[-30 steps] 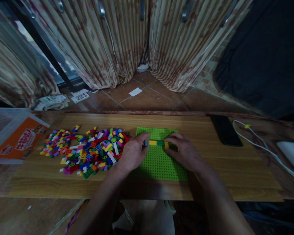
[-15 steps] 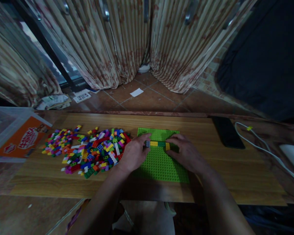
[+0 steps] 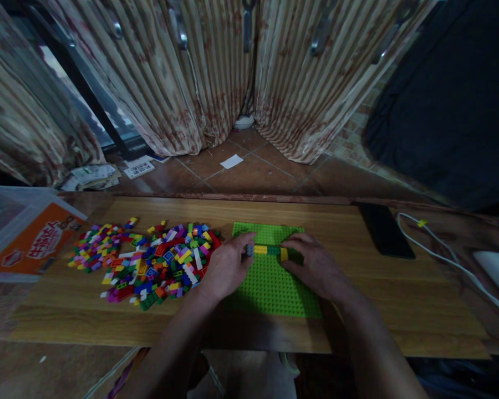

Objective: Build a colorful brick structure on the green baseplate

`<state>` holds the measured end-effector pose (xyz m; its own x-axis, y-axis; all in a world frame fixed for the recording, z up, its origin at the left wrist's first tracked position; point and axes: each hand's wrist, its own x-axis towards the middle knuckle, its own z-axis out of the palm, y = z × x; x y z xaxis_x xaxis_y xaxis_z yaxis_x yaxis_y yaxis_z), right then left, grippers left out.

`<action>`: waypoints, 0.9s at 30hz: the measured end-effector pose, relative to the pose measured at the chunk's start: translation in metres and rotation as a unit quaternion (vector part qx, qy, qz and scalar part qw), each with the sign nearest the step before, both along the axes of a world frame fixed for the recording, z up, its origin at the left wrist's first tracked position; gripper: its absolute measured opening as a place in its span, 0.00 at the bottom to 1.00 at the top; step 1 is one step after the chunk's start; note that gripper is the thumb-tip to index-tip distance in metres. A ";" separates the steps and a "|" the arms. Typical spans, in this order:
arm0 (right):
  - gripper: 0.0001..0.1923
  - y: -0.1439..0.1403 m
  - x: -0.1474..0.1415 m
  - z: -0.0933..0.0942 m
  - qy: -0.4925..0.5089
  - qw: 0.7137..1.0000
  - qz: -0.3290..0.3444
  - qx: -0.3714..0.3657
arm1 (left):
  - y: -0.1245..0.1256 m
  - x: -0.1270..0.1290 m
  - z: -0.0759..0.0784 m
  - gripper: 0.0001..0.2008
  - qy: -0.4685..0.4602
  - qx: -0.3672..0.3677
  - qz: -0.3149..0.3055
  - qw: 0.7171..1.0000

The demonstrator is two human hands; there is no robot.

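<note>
2 hands work on 1 green baseplate (image 3: 274, 288) on the counter (image 3: 399, 299). Left hand (image 3: 224, 269) fingers pinch 1 grey brick (image 3: 248, 250); right hand (image 3: 316, 265) fingers press 1 row of bricks (image 3: 270, 250). 1 loose brick pile (image 3: 149, 260) lies left.

bare forearms, sleeveless (no rings), light shorts

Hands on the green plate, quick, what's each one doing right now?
Left hand: fingers curled, tips on the grey brick ending the brick row.
Right hand: fingers bent, tips at the yellow brick on the green baseplate.
</note>
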<state>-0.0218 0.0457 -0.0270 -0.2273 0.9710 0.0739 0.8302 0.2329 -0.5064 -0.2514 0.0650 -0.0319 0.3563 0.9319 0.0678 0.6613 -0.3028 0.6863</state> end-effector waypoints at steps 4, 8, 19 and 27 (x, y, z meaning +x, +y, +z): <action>0.15 0.000 0.001 -0.002 0.004 1.000 0.004 0.005 | -0.001 0.001 0.000 0.28 -0.004 -0.002 0.006 1.000; 0.15 0.000 0.002 -0.003 0.003 1.000 0.004 0.014 | 0.000 0.001 0.001 0.27 -0.002 -0.001 0.010 1.000; 0.16 0.000 0.001 -0.002 0.002 1.000 0.006 0.004 | -0.001 0.001 -0.001 0.27 -0.011 0.003 0.011 1.000; 0.17 0.000 0.003 -0.002 0.006 1.000 0.006 0.003 | 0.000 0.000 -0.001 0.27 -0.003 0.008 0.010 1.000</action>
